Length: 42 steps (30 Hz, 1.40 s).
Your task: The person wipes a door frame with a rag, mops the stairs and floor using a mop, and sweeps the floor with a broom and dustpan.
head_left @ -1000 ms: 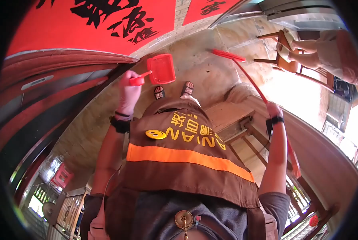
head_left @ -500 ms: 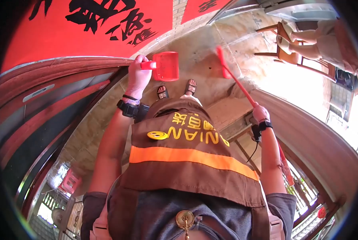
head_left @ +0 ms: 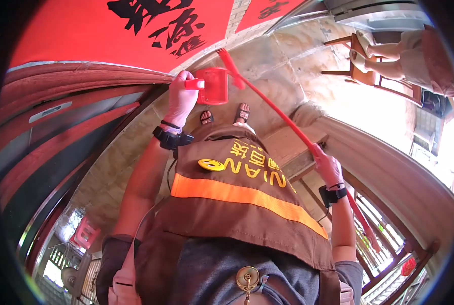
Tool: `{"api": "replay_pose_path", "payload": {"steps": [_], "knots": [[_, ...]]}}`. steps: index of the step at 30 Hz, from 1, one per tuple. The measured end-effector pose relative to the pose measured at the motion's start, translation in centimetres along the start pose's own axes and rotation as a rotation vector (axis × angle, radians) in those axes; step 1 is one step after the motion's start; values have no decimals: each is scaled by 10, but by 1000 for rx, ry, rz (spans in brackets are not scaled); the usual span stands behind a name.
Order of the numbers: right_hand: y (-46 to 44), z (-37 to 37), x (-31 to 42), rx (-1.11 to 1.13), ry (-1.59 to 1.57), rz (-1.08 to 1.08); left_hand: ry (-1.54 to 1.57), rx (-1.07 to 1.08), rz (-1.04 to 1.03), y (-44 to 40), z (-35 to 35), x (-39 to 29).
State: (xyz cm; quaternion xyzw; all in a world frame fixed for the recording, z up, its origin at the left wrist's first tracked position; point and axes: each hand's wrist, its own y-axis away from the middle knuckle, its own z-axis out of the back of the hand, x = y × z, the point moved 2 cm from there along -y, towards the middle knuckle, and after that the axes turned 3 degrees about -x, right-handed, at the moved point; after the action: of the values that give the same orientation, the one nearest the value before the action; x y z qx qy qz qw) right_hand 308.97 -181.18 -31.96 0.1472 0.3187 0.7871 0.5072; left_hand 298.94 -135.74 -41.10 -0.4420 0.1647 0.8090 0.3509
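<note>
My left hand (head_left: 182, 97), in a thin pinkish glove, is closed round the short handle of a red dustpan (head_left: 215, 87). The dustpan hangs above the floor, in front of my feet. My right hand (head_left: 328, 168), gloved likewise, grips the long red handle of a broom (head_left: 283, 116). The handle runs back past my right forearm. Its red head (head_left: 230, 68) lies just beyond the dustpan's right edge in the view; whether the two touch I cannot tell.
Glossy tan tiles form the floor (head_left: 275, 66). Red wooden door panels (head_left: 85, 86) stand left, near a red banner (head_left: 100, 46) with black characters. A person (head_left: 404, 56) is at upper right beside a wooden chair (head_left: 361, 71). A pink stool (head_left: 85, 233) stands lower left.
The broom head has swept leftward across the floor to beside the dustpan. My right hand has come slightly lower in the view. The dustpan has barely shifted.
</note>
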Motion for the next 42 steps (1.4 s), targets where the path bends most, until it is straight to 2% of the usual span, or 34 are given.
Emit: {"api": "replay_pose_path", "payload": {"steps": [4,8,10,13,16,17,19,20,23,28,33,36,38,42], "knots": [[-23,9,-14,-113,213,-41,-28,-15,17,7,17,0],[-96,-6,-32,-191,316,-121,9,-76,-3,19,25,19],[-140,-20,-35,-111,260,-143,14,-94,5,21,25,22],[-169,-49,-18,-19,47,-327,47,-91,50,25,23,13],[-130,-81,0,45,116,-119,39,-81,62,21,23,8],[-99,-60,23,56,128,-54,31,-76,69,23,24,9],[-70,-73,26,80,101,21,61,-98,54,27,20,13],[-62,-89,19,66,24,68,77,-117,48,30,19,15],[-21,-66,33,26,-144,147,123,-136,55,37,17,27],[24,-24,34,55,-33,40,147,-122,8,47,33,27],[21,-43,39,26,154,-12,166,-73,-9,59,35,20],[8,-96,36,98,-22,-19,32,-95,10,56,35,23],[21,-107,51,152,-118,-53,80,-132,-11,53,36,34],[41,-84,56,81,-140,85,87,-135,-4,55,49,52]]}}
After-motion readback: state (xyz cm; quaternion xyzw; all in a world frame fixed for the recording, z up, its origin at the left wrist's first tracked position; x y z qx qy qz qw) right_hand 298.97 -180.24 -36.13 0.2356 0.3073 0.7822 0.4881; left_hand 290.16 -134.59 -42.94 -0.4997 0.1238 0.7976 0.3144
